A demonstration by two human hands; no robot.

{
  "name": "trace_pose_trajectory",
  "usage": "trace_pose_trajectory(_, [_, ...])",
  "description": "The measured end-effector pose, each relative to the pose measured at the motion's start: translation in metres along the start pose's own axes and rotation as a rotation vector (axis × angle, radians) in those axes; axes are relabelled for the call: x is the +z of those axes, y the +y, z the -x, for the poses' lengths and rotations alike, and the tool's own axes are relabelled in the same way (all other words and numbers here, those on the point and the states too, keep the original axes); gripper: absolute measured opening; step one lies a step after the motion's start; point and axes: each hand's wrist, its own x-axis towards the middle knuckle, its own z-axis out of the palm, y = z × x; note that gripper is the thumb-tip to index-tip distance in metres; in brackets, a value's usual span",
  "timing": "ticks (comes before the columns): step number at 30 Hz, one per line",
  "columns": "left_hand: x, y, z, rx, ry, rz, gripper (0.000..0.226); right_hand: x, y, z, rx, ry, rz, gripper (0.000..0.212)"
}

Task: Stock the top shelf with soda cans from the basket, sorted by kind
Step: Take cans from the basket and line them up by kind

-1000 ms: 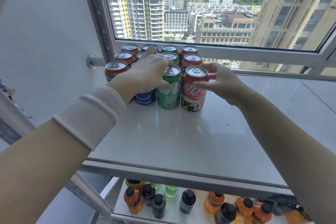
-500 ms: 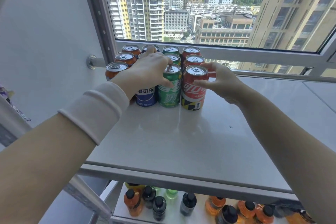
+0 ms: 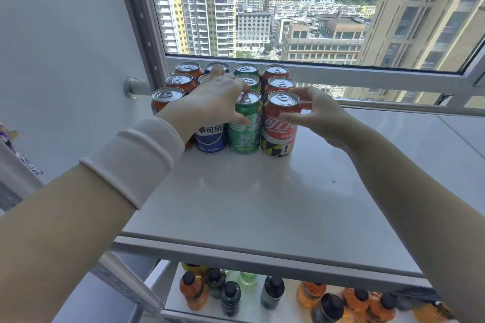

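Head: hands [image 3: 210,102] unchanged on cans [image 3: 244,134]

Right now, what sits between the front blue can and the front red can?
A green can stands upright between the blue can and red can, shown in the head view.

Both forearms reach up to the frame's middle. The left hand [image 3: 215,102], white cuff [image 3: 133,157] at the wrist, lies palm down, fingers curved; the right hand [image 3: 319,113] pinches the red can [image 3: 279,126].
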Motion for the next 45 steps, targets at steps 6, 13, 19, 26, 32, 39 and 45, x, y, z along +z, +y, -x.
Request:
trace_pose_trajectory(6, [0.0,0.001,0.002,-0.005,-0.01,0.008,0.085,0.001,-0.001,0.003,0.003,0.023,0.006,0.067])
trace_pose_trajectory(13, [0.0,0.007,0.004,-0.037,0.024,0.026,0.079,0.005,-0.002,0.005,0.022,0.062,0.008,0.063])
trace_pose_trajectory(19, [-0.001,0.009,0.005,-0.028,0.011,0.024,0.071,0.007,-0.002,0.006,0.035,0.071,-0.01,0.062])
trace_pose_trajectory(26, [0.014,0.015,0.016,0.032,0.145,-0.059,0.071,0.015,0.003,0.018,-0.001,0.198,0.069,0.073])
trace_pose_trajectory(32, [0.025,0.047,0.05,0.117,0.307,-0.053,0.065,0.014,0.012,0.07,-0.006,0.297,0.328,0.074])
trace_pose_trajectory(39, [0.037,0.114,0.122,0.103,0.293,-0.079,0.057,-0.008,0.027,0.174,-0.103,0.268,0.607,0.067])
trace_pose_trajectory(45, [0.064,0.182,0.193,0.103,0.208,-0.11,0.061,-0.026,0.047,0.277,-0.137,0.22,0.733,0.065])
